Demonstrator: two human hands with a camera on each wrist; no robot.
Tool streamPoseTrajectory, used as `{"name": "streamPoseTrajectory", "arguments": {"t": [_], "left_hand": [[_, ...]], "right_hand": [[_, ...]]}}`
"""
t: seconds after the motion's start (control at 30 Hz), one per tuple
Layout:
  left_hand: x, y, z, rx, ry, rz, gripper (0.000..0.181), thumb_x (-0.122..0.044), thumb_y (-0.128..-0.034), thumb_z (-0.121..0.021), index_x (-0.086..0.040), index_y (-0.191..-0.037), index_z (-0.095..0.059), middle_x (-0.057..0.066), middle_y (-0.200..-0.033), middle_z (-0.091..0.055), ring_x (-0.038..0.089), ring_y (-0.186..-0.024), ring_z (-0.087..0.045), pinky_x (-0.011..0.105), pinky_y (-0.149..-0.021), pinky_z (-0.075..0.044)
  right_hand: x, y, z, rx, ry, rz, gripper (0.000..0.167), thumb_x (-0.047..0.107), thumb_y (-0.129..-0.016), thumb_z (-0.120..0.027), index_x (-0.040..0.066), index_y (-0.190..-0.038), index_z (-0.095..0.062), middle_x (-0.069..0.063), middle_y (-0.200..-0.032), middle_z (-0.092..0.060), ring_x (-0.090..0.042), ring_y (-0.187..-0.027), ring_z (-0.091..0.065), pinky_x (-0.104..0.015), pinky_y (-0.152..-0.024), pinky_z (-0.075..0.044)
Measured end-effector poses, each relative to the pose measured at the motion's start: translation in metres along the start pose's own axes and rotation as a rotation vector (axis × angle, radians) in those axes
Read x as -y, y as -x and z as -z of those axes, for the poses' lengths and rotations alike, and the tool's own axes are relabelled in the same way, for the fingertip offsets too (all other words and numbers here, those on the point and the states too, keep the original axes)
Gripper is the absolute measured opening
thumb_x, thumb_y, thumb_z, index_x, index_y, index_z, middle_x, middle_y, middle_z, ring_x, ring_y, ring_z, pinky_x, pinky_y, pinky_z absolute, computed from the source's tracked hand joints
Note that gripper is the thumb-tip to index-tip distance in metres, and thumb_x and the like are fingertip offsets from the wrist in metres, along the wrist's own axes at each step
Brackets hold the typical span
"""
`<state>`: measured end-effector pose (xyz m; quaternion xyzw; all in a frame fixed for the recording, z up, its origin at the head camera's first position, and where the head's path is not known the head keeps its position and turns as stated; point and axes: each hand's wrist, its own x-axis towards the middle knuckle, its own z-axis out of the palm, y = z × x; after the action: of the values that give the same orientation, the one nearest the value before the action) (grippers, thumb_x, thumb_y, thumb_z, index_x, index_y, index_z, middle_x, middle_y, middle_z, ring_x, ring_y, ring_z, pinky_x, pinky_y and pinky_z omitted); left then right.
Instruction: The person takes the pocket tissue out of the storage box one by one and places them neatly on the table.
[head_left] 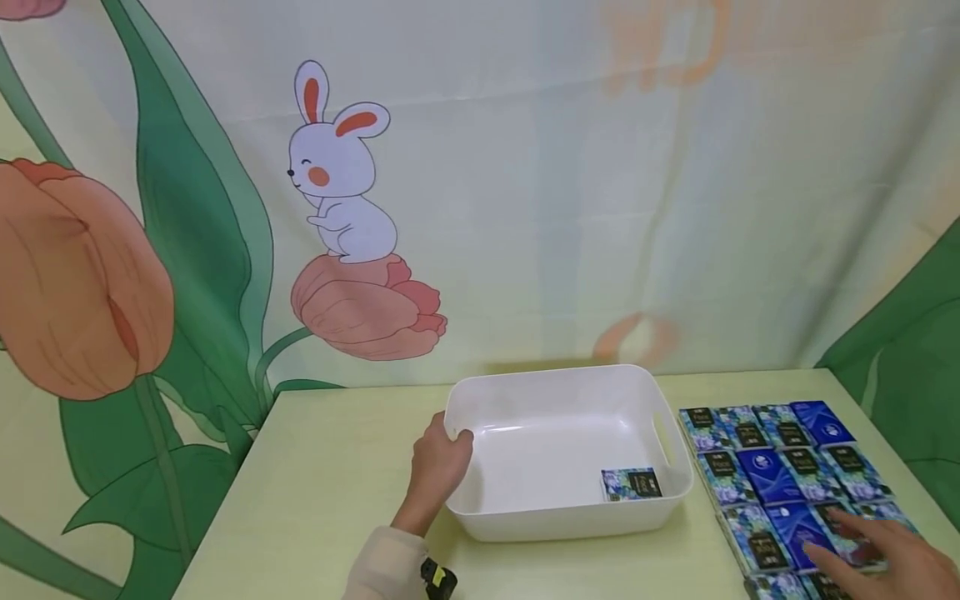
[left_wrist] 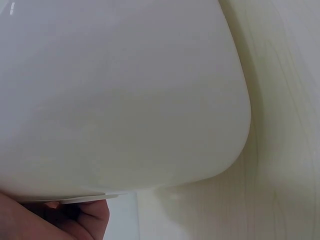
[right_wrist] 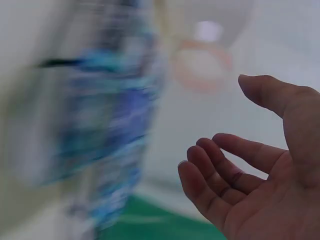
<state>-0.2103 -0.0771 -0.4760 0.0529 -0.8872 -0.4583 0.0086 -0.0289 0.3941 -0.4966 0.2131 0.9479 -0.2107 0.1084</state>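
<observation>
A white plastic bin (head_left: 555, 523) stands on the table, and my left hand (head_left: 437, 467) grips its left end at the handle slot. In the left wrist view, curled fingers (left_wrist: 92, 215) wrap the bin's edge. One small floral-printed pack (head_left: 631, 484), apparently pocket tissues, lies in the bin's front right corner. My right hand (head_left: 888, 554) is over the near right part of a block of similar packs (head_left: 768, 477), some floral, some plain dark blue. In the right wrist view its thumb and fingers are spread with nothing between them; the packs (right_wrist: 107, 115) there are blurred.
The pale wood-look table (head_left: 315, 492) extends left of the bin. Behind it hangs a printed curtain (head_left: 525, 250) with a rabbit and tulips. The block of packs reaches close to the table's right edge.
</observation>
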Motion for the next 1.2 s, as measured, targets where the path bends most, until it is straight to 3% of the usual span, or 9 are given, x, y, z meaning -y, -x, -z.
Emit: {"name": "streamPoseTrajectory", "arguments": {"t": [0.1, 0.17, 0.3, 0.53, 0.83, 0.93, 1.1, 1.2], "left_hand": [[0.001, 0.000, -0.001, 0.001, 0.001, -0.001, 0.052, -0.022, -0.0913, -0.055, 0.003, -0.137, -0.054, 0.023, -0.123, -0.065, 0.037, -0.097, -0.066, 0.049, -0.066, -0.058], [0.001, 0.000, -0.001, 0.005, 0.006, 0.003, 0.052, -0.022, -0.0910, -0.056, 0.002, -0.137, -0.054, 0.023, -0.123, -0.065, 0.037, -0.096, -0.066, 0.049, -0.065, -0.058], [0.001, -0.002, -0.003, 0.005, 0.006, 0.001, 0.053, -0.022, -0.0908, -0.057, 0.003, -0.137, -0.054, 0.023, -0.123, -0.065, 0.036, -0.096, -0.066, 0.048, -0.065, -0.058], [0.001, -0.003, -0.004, -0.004, 0.004, -0.009, 0.051, -0.021, -0.0904, -0.058, 0.002, -0.136, -0.056, 0.022, -0.122, -0.066, 0.035, -0.095, -0.066, 0.048, -0.066, -0.057], [-0.001, -0.002, -0.003, 0.002, 0.015, -0.002, 0.052, -0.021, -0.0893, -0.058, 0.001, -0.136, -0.056, 0.021, -0.121, -0.067, 0.034, -0.094, -0.066, 0.047, -0.065, -0.057], [-0.003, -0.002, -0.002, 0.004, 0.021, -0.004, 0.052, -0.021, -0.0894, -0.058, 0.001, -0.136, -0.055, 0.021, -0.120, -0.067, 0.034, -0.093, -0.067, 0.047, -0.064, -0.058], [-0.003, 0.000, -0.001, 0.001, 0.016, 0.002, 0.051, -0.022, -0.0896, -0.059, 0.001, -0.135, -0.056, 0.021, -0.118, -0.067, 0.034, -0.093, -0.067, 0.046, -0.064, -0.057], [-0.003, 0.000, 0.000, -0.009, 0.007, 0.004, 0.050, -0.022, -0.0895, -0.059, 0.001, -0.134, -0.057, 0.020, -0.117, -0.068, 0.034, -0.092, -0.066, 0.047, -0.065, -0.057]], "right_hand": [[0.056, 0.008, 0.030, -0.202, 0.029, 0.215, 0.090, 0.064, -0.085, -0.069, -0.012, -0.131, -0.056, -0.027, -0.105, -0.060, -0.036, -0.082, -0.061, -0.049, -0.063, -0.053], [0.089, 0.012, 0.045, -0.290, 0.030, 0.360, 0.076, 0.055, -0.086, -0.074, -0.008, -0.127, -0.062, -0.024, -0.104, -0.064, -0.034, -0.081, -0.063, -0.047, -0.058, -0.053], [0.140, 0.012, 0.063, -0.313, -0.008, 0.567, 0.064, 0.046, -0.086, -0.078, -0.001, -0.128, -0.066, -0.018, -0.108, -0.066, -0.033, -0.088, -0.065, -0.046, -0.061, -0.054], [0.195, -0.009, 0.055, -0.166, -0.025, 0.697, 0.059, 0.038, -0.087, -0.079, -0.003, -0.128, -0.065, -0.010, -0.105, -0.067, -0.024, -0.089, -0.063, -0.039, -0.069, -0.056], [0.220, -0.043, 0.023, 0.103, 0.052, 0.796, 0.056, 0.033, -0.084, -0.082, -0.004, -0.123, -0.066, -0.006, -0.100, -0.066, -0.023, -0.088, -0.063, -0.037, -0.072, -0.054], [0.223, -0.051, 0.012, 0.194, 0.074, 0.790, 0.058, 0.031, -0.081, -0.084, -0.003, -0.123, -0.067, -0.007, -0.102, -0.066, -0.027, -0.092, -0.064, -0.041, -0.076, -0.054], [0.224, -0.054, -0.002, 0.324, 0.139, 0.722, 0.063, 0.026, -0.075, -0.089, -0.002, -0.126, -0.065, -0.016, -0.120, -0.065, -0.038, -0.114, -0.060, -0.051, -0.092, -0.050], [0.225, -0.055, -0.009, 0.360, 0.178, 0.703, 0.060, 0.017, -0.074, -0.089, -0.004, -0.125, -0.065, -0.018, -0.125, -0.064, -0.040, -0.119, -0.057, -0.055, -0.096, -0.047]]}}
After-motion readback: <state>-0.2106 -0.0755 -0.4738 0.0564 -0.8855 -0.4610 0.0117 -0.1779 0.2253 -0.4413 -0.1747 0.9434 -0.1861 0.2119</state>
